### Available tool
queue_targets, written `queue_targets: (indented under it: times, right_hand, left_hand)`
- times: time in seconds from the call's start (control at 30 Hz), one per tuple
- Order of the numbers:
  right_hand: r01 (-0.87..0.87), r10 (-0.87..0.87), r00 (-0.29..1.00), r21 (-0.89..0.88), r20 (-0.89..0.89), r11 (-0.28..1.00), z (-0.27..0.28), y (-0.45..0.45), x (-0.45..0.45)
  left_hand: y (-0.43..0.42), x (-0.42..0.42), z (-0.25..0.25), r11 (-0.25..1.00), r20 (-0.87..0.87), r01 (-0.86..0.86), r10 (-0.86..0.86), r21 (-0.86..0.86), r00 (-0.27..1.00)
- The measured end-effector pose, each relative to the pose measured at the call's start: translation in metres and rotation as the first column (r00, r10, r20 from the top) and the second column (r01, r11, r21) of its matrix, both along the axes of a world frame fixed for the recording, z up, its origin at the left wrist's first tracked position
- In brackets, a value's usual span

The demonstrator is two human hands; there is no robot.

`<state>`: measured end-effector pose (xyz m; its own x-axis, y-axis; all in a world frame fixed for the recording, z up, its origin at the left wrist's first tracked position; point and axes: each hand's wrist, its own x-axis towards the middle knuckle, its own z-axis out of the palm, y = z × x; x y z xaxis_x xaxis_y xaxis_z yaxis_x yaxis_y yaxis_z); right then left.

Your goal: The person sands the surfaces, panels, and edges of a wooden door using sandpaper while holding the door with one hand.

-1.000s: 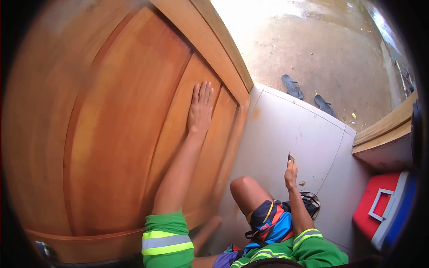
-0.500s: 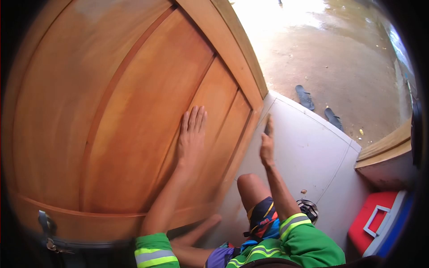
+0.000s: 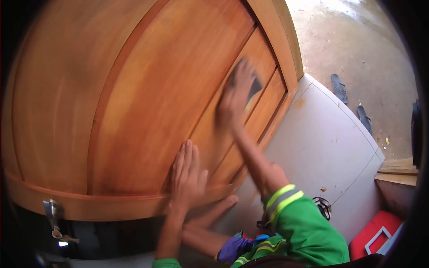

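A panelled wooden door [image 3: 152, 102] fills the left and middle of the view. My right hand [image 3: 234, 100] presses a dark grey sheet of sandpaper [image 3: 256, 86] against one of its narrower panels. The hand is a little blurred, and its palm and fingers cover part of the sheet. Closer to me, my left hand [image 3: 187, 177] rests on the door with its fingers stretched out and holds nothing.
A door handle with keys [image 3: 54, 223] is at the lower left. Pale floor tiles [image 3: 326, 134] lie to the right, with an orange smudge near the door. Two dark sandals [image 3: 339, 89] lie outside. A red box [image 3: 373, 232] stands at the lower right.
My right hand has moved from above the floor up and left onto the door with the sandpaper. My left hand has slid lower on the door. The view has shifted.
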<state>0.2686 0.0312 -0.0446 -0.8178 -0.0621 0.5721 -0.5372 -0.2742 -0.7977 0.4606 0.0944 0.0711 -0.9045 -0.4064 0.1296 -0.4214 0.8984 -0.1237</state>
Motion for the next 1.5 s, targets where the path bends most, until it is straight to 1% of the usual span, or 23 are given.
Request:
queue_targets:
  times: [0.03, 0.07, 0.13, 0.2, 0.27, 0.37, 0.43, 0.53, 0.57, 0.63, 0.67, 0.73, 0.83, 0.9, 0.93, 1.0, 1.07, 1.17, 1.23, 1.3, 1.4, 1.47, 1.5]
  right_hand:
    - [0.017, -0.017, 1.0, -0.016, -0.017, 1.0, 0.006, -0.005, 0.003]
    - [-0.056, 0.062, 0.995, 0.079, -0.083, 0.995, -0.02, -0.002, 0.061]
    - [-0.142, 0.173, 0.976, 0.217, -0.131, 0.966, -0.041, 0.016, 0.111]
    - [-0.172, 0.22, 0.963, 0.267, -0.159, 0.948, -0.052, 0.012, 0.084]
    - [-0.006, 0.003, 0.999, 0.066, 0.05, 0.998, -0.007, -0.001, -0.009]
    - [-0.045, 0.045, 0.999, 0.065, -0.005, 0.997, -0.007, 0.001, 0.026]
    - [-0.056, 0.058, 0.997, 0.04, -0.047, 0.998, 0.002, 0.004, 0.051]
    - [-0.289, 0.351, 0.898, 0.247, -0.265, 0.925, -0.08, 0.021, 0.192]
    - [-0.32, 0.396, 0.871, 0.277, -0.291, 0.906, -0.098, 0.024, 0.188]
    - [-0.305, 0.343, 0.925, 0.215, -0.166, 0.928, -0.082, 0.028, 0.152]
    - [-0.237, 0.239, 0.971, 0.13, -0.003, 0.963, -0.036, 0.025, 0.096]
    - [-0.042, 0.041, 0.993, 0.005, 0.106, 0.999, 0.031, 0.017, 0.023]
    - [-0.176, 0.176, 0.984, 0.016, -0.02, 0.984, 0.037, 0.027, 0.077]
    - [-0.331, 0.361, 0.905, 0.158, -0.226, 0.93, -0.036, 0.032, 0.164]
    - [-0.321, 0.372, 0.891, 0.215, -0.262, 0.922, -0.049, 0.03, 0.162]
    - [-0.297, 0.399, 0.857, 0.322, -0.325, 0.899, -0.07, 0.028, 0.147]
    - [-0.162, 0.162, 0.987, -0.002, 0.007, 0.987, -0.009, 0.021, 0.076]
    - [-0.102, 0.1, 0.99, 0.007, 0.098, 0.995, 0.048, 0.025, 0.063]
    - [-0.269, 0.292, 0.945, 0.16, -0.148, 0.95, -0.006, 0.033, 0.153]
    - [-0.326, 0.41, 0.85, 0.282, -0.33, 0.902, -0.07, 0.047, 0.205]
    - [-0.378, 0.397, 0.918, 0.259, -0.021, 0.889, -0.025, 0.04, 0.13]
    - [-0.135, 0.129, 0.988, 0.08, 0.083, 0.988, 0.018, 0.02, 0.062]
    - [-0.137, 0.132, 0.988, 0.06, 0.078, 0.989, 0.03, 0.026, 0.06]
  left_hand:
    - [-0.002, -0.004, -0.001, 0.998, -0.069, -0.006, 0.01, 0.064, 0.998]
    - [-0.001, -0.008, -0.002, 0.994, -0.123, 0.006, 0.007, 0.107, 0.992]
    - [0.006, -0.01, 0.002, 0.981, -0.21, 0.029, 0.012, 0.193, 0.978]
    - [0.008, -0.011, 0.007, 0.973, -0.212, 0.014, 0.037, 0.232, 0.977]
    - [0.006, -0.012, 0.007, 0.944, -0.276, 0.048, 0.047, 0.327, 0.96]
    - [0.011, -0.016, 0.005, 0.946, -0.277, 0.0, 0.095, 0.325, 0.956]
    - [0.008, -0.017, 0.002, 0.97, -0.26, -0.002, 0.068, 0.245, 0.963]
    - [0.008, -0.016, -0.002, 0.984, -0.226, 0.008, 0.033, 0.179, 0.973]
    - [0.008, -0.014, -0.001, 0.987, -0.226, 0.007, 0.03, 0.16, 0.974]
    - [0.008, -0.009, 0.007, 0.993, -0.158, -0.01, 0.029, 0.116, 0.987]
    - [0.008, -0.008, 0.009, 0.995, -0.129, -0.017, 0.029, 0.096, 0.991]
    - [0.011, 0.002, 0.01, 0.999, -0.143, -0.043, 0.046, 0.025, 0.989]
    - [0.006, 0.016, 0.0, 0.983, -0.202, -0.019, -0.018, -0.181, 0.979]
    - [0.009, 0.021, 0.011, 0.932, -0.247, -0.045, -0.048, -0.358, 0.968]
    - [0.012, 0.023, 0.017, 0.897, -0.261, -0.054, -0.07, -0.439, 0.963]
    - [0.015, 0.02, 0.033, 0.824, -0.314, -0.192, 0.018, -0.533, 0.949]
    - [0.013, 0.017, 0.043, 0.733, -0.337, -0.288, 0.085, -0.616, 0.938]
    - [0.0, 0.004, 0.058, 0.657, -0.298, -0.331, 0.167, -0.677, 0.94]
    - [-0.01, -0.022, 0.075, 0.619, -0.318, -0.35, 0.166, -0.704, 0.933]
    - [-0.013, -0.037, 0.097, 0.593, -0.326, -0.348, 0.149, -0.726, 0.934]
    - [-0.023, -0.042, 0.107, 0.576, -0.377, -0.332, 0.043, -0.747, 0.925]
    - [-0.024, -0.051, 0.105, 0.543, -0.403, -0.363, 0.049, -0.757, 0.914]
    - [-0.024, -0.054, 0.104, 0.528, -0.412, -0.377, 0.056, -0.761, 0.91]
